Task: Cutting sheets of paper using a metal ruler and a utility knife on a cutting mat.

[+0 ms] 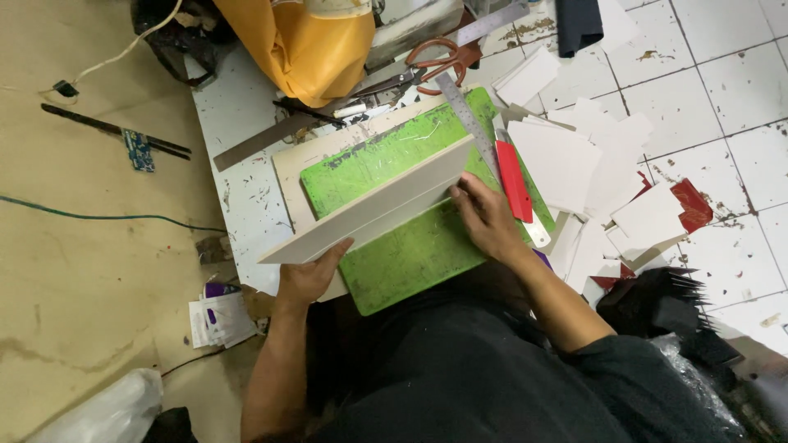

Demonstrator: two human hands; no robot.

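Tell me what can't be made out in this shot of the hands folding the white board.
Head view only:
- Left hand: fingertips hidden beneath the white board.
- Green cutting mat: its middle is covered by the board.
- Scissors: blades run under the yellow bag.
- Yellow bag: top cut off by the frame edge.
- Right hand: palm faces down, unseen.

Folded white card sheet [373, 205] held tented above the green cutting mat [410, 254]. Left hand [308, 275] grips the sheet's near-left end; right hand [484, 217] presses its right end, fingers [462, 190] on the fold. Steel ruler [468, 119] and red scraper [513, 180] lie along the mat's right edge; orange-handled scissors [439, 57] beyond the mat; white card pieces [558, 160] right of it.
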